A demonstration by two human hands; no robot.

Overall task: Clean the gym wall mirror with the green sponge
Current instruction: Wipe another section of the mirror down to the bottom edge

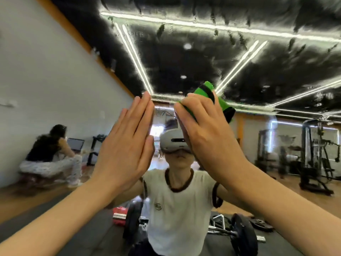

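Note:
The wall mirror [184,52] fills the whole view, and its upper part is streaked and smeared with wet marks. My right hand [206,130] presses the green sponge [208,97], which has black bands, against the glass at head height, with the fingers lying over it. My left hand [127,143] is flat on the mirror just to the left, fingers straight and together. Both hands meet their own reflections in the glass.
Everything else is reflection: myself in a white shirt with a headset [173,141], a barbell with black plates [241,235] on a dark mat behind me, a seated person [51,156] with a laptop at left, and cable machines [313,156] at right.

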